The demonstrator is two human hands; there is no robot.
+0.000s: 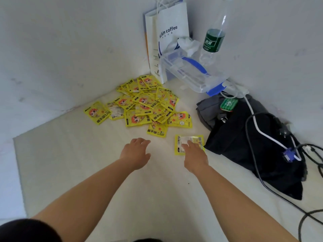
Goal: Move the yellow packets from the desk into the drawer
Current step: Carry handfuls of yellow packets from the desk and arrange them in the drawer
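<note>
A heap of several yellow packets lies on the white desk near the back corner. One more yellow packet lies apart, to the right and nearer me. My right hand rests over this single packet, fingertips touching its top, fingers fairly straight. My left hand hovers palm down with relaxed fingers just short of the heap, holding nothing. No drawer is in view.
At the back stand a white paper coffee bag, a clear plastic box with blue clips and a water bottle. Dark cloth with cables, a blue plug and a green tin fills the right side.
</note>
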